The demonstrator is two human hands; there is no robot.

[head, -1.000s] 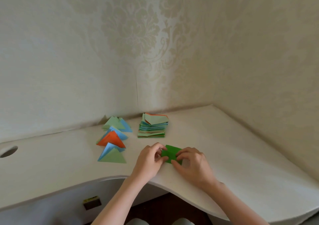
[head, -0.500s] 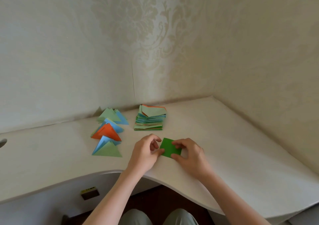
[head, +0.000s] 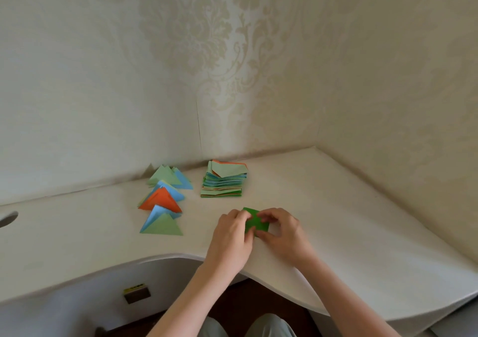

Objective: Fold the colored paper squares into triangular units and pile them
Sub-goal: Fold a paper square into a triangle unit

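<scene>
A dark green paper square (head: 254,222) lies on the white desk (head: 362,220) near its front edge. My left hand (head: 232,238) pinches its left side with curled fingers. My right hand (head: 284,233) pinches its right side, thumb under the lower corner. Behind them stands a stack of paper squares (head: 223,182) in green, blue and orange, with a pale green sheet on top. To the left lie folded triangles in three small piles: pale green and blue at the back (head: 169,177), orange on blue in the middle (head: 161,200), pale green on blue nearest (head: 161,225).
The desk fits into a wallpapered corner, walls close behind and to the right. A round cable hole (head: 7,219) sits at the far left. The front edge curves in towards my knees (head: 248,323). A small dark latch (head: 136,293) is below the desktop.
Both hands have drawn closer together over the green square, fingers now covering more of it. The view has shifted a little as my head moved.
</scene>
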